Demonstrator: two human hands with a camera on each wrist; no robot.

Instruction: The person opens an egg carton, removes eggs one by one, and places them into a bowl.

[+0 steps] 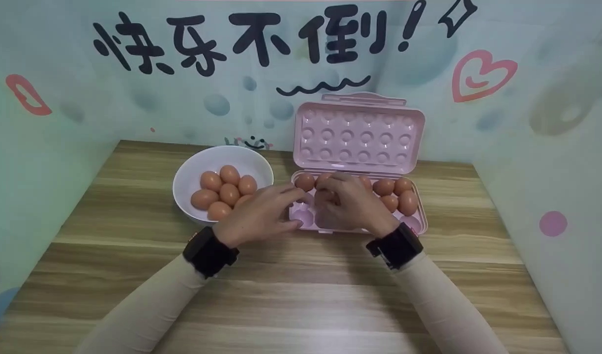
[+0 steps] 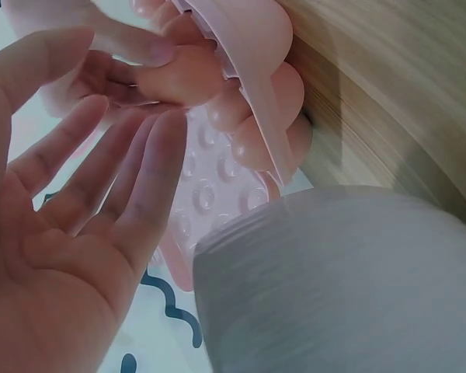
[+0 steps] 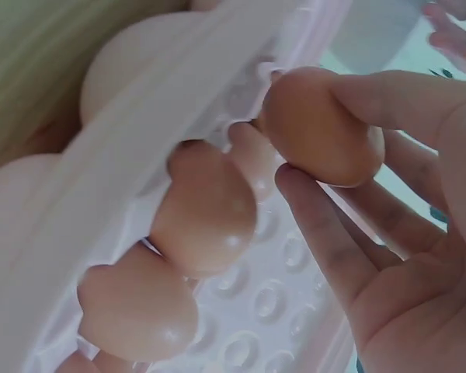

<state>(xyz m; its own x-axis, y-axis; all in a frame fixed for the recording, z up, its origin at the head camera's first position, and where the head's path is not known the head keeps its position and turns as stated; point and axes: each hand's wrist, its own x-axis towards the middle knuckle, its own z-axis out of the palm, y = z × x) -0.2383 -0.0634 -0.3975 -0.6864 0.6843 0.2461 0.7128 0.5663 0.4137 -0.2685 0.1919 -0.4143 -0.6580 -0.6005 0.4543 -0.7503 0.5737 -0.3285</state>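
Observation:
My right hand is over the lower half of a pink plastic egg box. In the right wrist view it pinches a brown egg between thumb and fingers, close over the cups. Other eggs sit in the cups beside it, two of them showing at the right end in the front rows. My left hand is between the bowl and the box, its fingers extended and holding nothing. From the left wrist, its fingertips appear right by the egg in the other hand.
A white bowl with several brown eggs stands left of the box, partly behind my left hand. The box's dimpled lid stands raised against the printed backdrop. Both sit on a wood-grain table.

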